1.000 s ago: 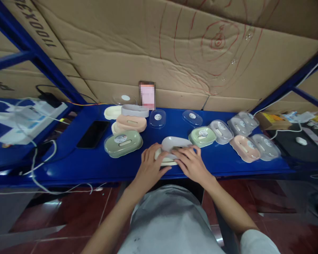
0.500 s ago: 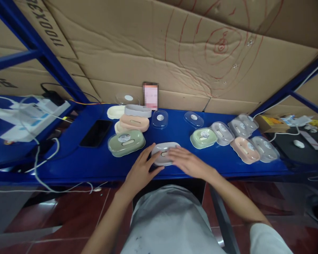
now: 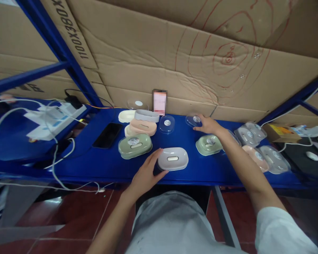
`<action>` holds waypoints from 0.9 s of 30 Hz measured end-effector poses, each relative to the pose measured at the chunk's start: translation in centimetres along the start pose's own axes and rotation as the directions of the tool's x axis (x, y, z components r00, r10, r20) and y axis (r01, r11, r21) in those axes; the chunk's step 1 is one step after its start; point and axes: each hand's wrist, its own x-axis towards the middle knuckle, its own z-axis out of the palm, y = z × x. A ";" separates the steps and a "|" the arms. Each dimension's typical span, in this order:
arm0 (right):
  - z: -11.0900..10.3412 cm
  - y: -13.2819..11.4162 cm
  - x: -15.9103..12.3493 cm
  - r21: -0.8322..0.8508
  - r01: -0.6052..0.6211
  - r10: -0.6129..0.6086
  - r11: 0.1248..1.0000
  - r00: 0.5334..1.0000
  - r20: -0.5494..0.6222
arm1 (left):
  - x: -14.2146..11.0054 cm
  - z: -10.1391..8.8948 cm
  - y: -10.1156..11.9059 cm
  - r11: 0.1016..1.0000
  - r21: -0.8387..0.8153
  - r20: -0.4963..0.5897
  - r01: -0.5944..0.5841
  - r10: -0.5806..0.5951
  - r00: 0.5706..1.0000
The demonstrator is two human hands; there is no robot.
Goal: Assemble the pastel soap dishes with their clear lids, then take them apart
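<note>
I have the grey dish [image 3: 173, 154] on the near part of the blue table [image 3: 181, 139], around the middle, with a pale oval slot in its upward face. My left hand [image 3: 145, 173] loosely grasps the dish's left end, thumb at the near edge and fingers at the far-left edge. My right hand [image 3: 210, 126] is stretched to the far side, thumb and fingers parted at the right end of a clear lid [image 3: 190, 122] with a white label; from here I cannot tell whether the grasp has closed on it.

Left of that I see a second lid [image 3: 165, 127] lying flat. Against the far cardboard [image 3: 132, 56] stands a phone [image 3: 159, 102], its screen blurred.

To the left of the dish, I count a cream dish [image 3: 125, 116], a grey band [image 3: 147, 115], a pink dish [image 3: 141, 127] and, nearest, a covered green box [image 3: 134, 147]. Farther left lie a black phone [image 3: 107, 135] and a white power strip [image 3: 55, 121] with cables.

On the right I see a pale green box [image 3: 207, 147]; just beside it my forearm partly hides a small grey box [image 3: 236, 138] and a pink box [image 3: 257, 158]. A wide grey box [image 3: 275, 160] touches the pink one, and a white mouse [image 3: 312, 156] sits far right.
</note>
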 end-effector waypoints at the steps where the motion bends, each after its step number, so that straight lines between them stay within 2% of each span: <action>1: 0.3 -1.0 -1.3 0.036 0.076 -0.075 0.996 0.997 -0.031 | 0.0 0.0 -0.1 0.999 -0.034 -0.002 0.025 -0.025 1.000; 2: 0.7 -2.1 -2.8 0.086 0.184 -0.180 0.979 0.982 -0.053 | 0.1 -0.1 -0.1 0.996 -0.070 -0.003 0.046 -0.047 0.999; 4: 1.8 -4.6 -6.0 0.210 0.431 -0.422 0.878 0.902 -0.087 | 0.1 -0.1 -0.3 0.986 -0.145 0.004 0.077 -0.078 0.997; 5: 2.6 -5.8 -7.5 0.263 0.513 -0.509 0.817 0.856 -0.088 | 0.2 -0.1 -0.4 0.981 -0.177 0.009 0.084 -0.083 0.996; 7: 4.2 -7.9 -9.9 0.311 0.574 -0.581 0.757 0.810 -0.081 | 0.2 -0.1 -0.6 0.974 -0.215 0.016 0.078 -0.076 0.997; 11: 6.6 -10.2 -12.0 0.192 0.602 -0.588 0.775 0.798 -0.129 | 0.3 -0.2 -0.7 0.984 -0.176 -0.010 0.024 -0.026 1.000; 15: 7.6 -10.9 -12.4 0.024 0.632 -0.620 0.775 0.767 -0.163 | 0.4 -0.6 -0.6 0.995 -0.092 -0.018 -0.023 0.022 1.000; 18: 8.3 -11.4 -12.8 -0.045 0.620 -0.618 0.783 0.767 -0.172 | 0.4 -0.7 -0.4 0.997 -0.069 -0.015 -0.041 0.040 0.999; 23: 8.7 -11.5 -13.1 -0.041 0.598 -0.594 0.800 0.781 -0.192 | 0.4 -0.4 -0.5 0.998 -0.042 -0.024 -0.049 0.048 0.999; 27: 8.0 -10.8 -12.2 0.018 0.633 -0.622 0.774 0.765 -0.167 | 0.5 -0.3 -0.6 0.998 -0.040 -0.036 -0.047 0.046 0.998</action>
